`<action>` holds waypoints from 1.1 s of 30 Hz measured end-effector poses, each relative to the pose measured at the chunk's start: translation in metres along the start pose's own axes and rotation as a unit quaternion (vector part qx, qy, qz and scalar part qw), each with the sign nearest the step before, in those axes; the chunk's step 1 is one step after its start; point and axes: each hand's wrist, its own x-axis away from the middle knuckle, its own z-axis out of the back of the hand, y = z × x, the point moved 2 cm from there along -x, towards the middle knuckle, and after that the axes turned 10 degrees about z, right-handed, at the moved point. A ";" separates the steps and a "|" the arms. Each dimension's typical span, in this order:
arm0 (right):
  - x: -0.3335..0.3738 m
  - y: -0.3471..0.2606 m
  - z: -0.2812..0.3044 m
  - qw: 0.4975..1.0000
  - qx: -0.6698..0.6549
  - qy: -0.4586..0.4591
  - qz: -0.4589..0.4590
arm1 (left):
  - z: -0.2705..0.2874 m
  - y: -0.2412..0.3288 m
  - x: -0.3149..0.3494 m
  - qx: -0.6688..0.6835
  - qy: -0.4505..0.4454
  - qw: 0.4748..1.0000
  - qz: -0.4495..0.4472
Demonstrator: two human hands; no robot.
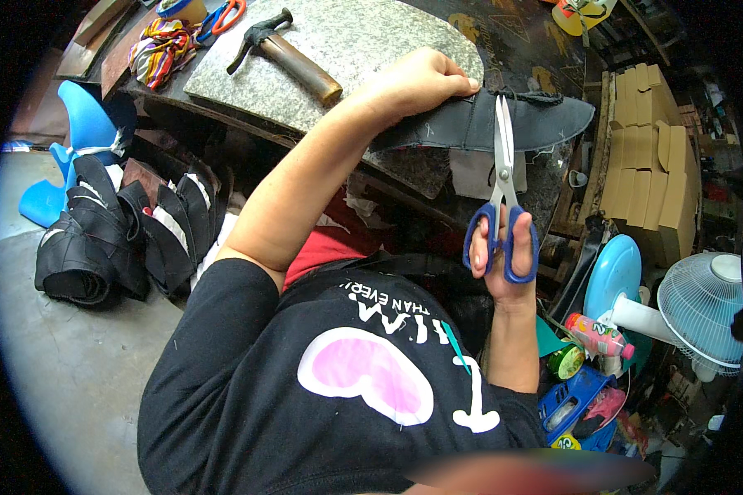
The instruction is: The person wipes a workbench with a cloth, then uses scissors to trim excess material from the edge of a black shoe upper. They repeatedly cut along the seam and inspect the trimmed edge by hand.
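Gripping blue-handled scissors [501,198] with fingers closed through the loops, the right hand [504,256] cuts dark fabric [504,124] that the left hand [417,82] presses flat, fingers curled, on the stone slab [347,41].

- The scissors' [502,198] blade tips lie on the dark fabric piece [504,122]; whether they are cutting it cannot be told.
- The left hand [417,82] covers the fabric's near end.
- The right hand's [504,256] fingers are partly hidden in the blue handles.
- A blurred band [528,472] hides the lower edge.
- The fan [702,309] is cut off by the dark rim.
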 end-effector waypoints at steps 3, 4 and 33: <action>0.006 -0.009 0.001 0.996 -0.067 -0.015 -0.049 | -0.001 0.000 0.000 -0.038 0.000 0.999 -0.030; 0.007 -0.012 0.002 0.997 -0.060 -0.014 -0.051 | -0.002 0.000 0.000 -0.043 -0.002 0.998 -0.035; 0.007 -0.013 0.013 0.992 -0.083 -0.053 -0.074 | -0.009 -0.008 0.000 -0.061 -0.006 0.996 -0.060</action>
